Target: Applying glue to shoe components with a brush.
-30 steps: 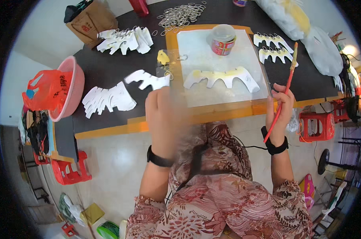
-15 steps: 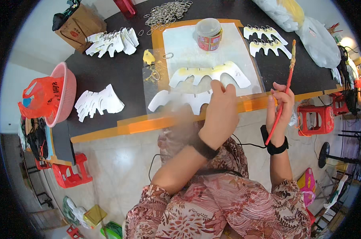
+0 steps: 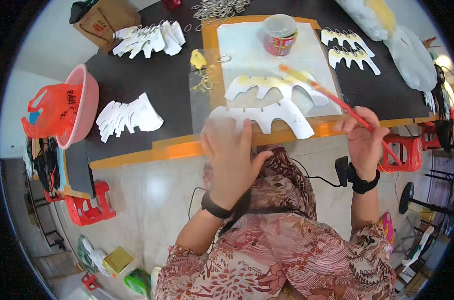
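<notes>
Two white arched cut-outs lie on a white sheet (image 3: 237, 40) in front of me. The far cut-out (image 3: 290, 91) has yellow smears along its notched upper edge; the near cut-out (image 3: 287, 114) looks plain white. My left hand (image 3: 231, 160) is open, thumb spread, with its blurred fingers over the left end of the near cut-out. My right hand (image 3: 363, 142) grips a red-handled brush (image 3: 344, 106), whose yellowed tip points left above the far cut-out, by the right edge of the sheet. A clear tub (image 3: 280, 40) with a red label stands behind them.
Metal rings (image 3: 219, 11) are heaped at the back. Ringed cut-outs (image 3: 149, 39) lie far left, more (image 3: 348, 47) on the right, and a plain white stack (image 3: 129, 117) at left. A yellow lump (image 3: 198, 59) sits beside the sheet. A pink basin (image 3: 84, 107) stands far left.
My left hand has moved left to the near cut-out's end, its fingers spreading. The brush in my right hand has swung from upright to slanting left, its tip now over the far cut-out.
</notes>
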`<state>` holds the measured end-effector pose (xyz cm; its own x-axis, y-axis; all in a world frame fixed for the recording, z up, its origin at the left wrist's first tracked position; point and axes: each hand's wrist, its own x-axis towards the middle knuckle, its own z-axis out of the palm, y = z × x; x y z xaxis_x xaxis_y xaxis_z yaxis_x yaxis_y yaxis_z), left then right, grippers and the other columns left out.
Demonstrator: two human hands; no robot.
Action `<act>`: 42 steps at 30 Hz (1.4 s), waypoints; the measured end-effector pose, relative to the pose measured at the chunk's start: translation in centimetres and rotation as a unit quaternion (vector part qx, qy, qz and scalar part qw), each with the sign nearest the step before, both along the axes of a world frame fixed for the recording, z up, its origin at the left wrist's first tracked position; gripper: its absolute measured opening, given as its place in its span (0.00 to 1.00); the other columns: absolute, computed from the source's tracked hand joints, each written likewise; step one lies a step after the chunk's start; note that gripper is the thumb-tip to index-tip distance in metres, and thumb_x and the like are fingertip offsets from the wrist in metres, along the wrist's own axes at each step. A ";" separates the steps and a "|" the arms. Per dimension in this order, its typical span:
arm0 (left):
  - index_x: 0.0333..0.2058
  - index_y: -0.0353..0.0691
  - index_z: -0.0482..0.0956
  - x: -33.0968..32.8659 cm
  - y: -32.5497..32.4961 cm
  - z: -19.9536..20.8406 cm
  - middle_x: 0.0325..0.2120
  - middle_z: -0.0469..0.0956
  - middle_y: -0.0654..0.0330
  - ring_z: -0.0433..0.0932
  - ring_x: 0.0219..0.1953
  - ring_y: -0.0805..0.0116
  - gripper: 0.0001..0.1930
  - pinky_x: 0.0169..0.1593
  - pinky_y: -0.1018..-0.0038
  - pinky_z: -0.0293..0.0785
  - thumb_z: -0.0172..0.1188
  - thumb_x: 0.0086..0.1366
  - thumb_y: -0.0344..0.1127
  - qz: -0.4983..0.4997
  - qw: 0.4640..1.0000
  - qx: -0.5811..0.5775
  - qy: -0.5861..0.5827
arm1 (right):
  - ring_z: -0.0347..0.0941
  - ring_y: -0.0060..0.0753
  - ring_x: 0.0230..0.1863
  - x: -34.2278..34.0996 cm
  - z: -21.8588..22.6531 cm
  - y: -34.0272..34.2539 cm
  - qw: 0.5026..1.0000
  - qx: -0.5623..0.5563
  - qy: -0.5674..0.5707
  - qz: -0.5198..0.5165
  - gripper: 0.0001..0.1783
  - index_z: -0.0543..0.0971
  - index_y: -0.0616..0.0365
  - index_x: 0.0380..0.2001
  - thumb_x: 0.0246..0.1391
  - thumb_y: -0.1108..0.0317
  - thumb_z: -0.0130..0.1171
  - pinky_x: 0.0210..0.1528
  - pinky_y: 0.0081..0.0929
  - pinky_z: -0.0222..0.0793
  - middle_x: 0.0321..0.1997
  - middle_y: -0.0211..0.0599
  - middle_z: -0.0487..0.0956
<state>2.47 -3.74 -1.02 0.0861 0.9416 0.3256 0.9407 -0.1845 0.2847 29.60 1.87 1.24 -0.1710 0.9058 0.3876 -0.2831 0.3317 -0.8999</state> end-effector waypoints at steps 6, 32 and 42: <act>0.57 0.45 0.72 -0.4 -0.5 -0.9 0.54 0.62 0.47 0.53 0.61 0.30 0.37 0.61 0.37 0.49 0.69 0.51 0.55 -0.014 0.996 -0.036 -0.080 | 0.74 0.31 0.33 -4.7 1.0 1.6 0.981 -0.152 -0.069 0.104 0.25 0.73 0.69 0.49 0.70 0.55 0.40 0.41 0.29 0.71 0.28 0.38 0.75; 0.58 0.33 0.68 0.7 -0.6 -1.6 0.55 0.63 0.49 0.56 0.62 0.39 0.40 0.63 0.38 0.44 0.65 0.54 0.57 -0.035 0.997 -0.037 -0.060 | 0.74 0.28 0.32 -5.2 0.6 2.6 0.971 -0.189 -0.105 0.104 0.14 0.75 0.66 0.43 0.65 0.67 0.46 0.40 0.26 0.70 0.27 0.34 0.76; 0.58 0.33 0.68 0.3 -0.8 -1.7 0.56 0.63 0.48 0.56 0.62 0.38 0.40 0.63 0.41 0.45 0.66 0.54 0.55 -0.047 0.995 -0.037 -0.083 | 0.73 0.27 0.33 -3.4 2.1 3.0 0.944 -0.150 -0.277 0.101 0.10 0.76 0.67 0.39 0.59 0.73 0.48 0.39 0.26 0.70 0.29 0.36 0.76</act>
